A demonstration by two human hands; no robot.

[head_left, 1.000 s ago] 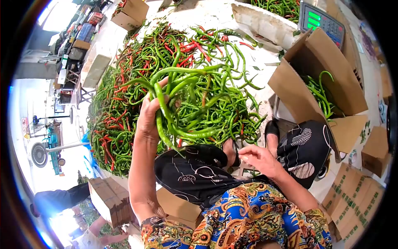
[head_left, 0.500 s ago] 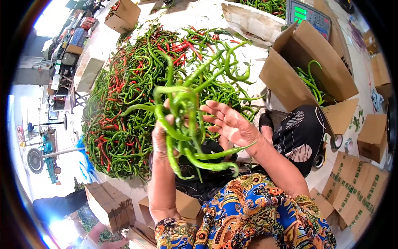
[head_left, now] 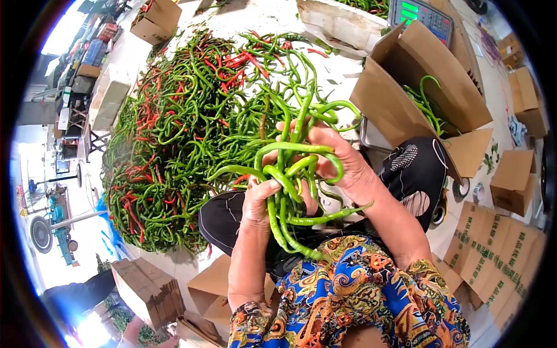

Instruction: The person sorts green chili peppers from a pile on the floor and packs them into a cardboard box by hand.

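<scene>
A loose bunch of long green chili peppers (head_left: pixel 296 149) is held up in front of my body, its curled tips sticking out on all sides. My left hand (head_left: pixel 257 202) grips it from the left, the thumb lying over the peppers. From the right, my right hand (head_left: pixel 350 163) is closed around the upper part of the same bunch. Peppers cover some fingers of both hands. Behind them spreads a large heap of green and red chili peppers (head_left: pixel 174 139).
An open cardboard box (head_left: pixel 380 107) at the right has green peppers (head_left: pixel 428 107) inside. Beyond it stands a digital scale (head_left: pixel 426 22). A white foam box (head_left: pixel 339 26) lies at the back, flattened cartons (head_left: pixel 493 255) at the lower right. A fan (head_left: pixel 40 234) is at the left.
My right hand, open beside the bunch before, has closed on it. My left hand and the peppers have shifted right, and the view has moved slightly.
</scene>
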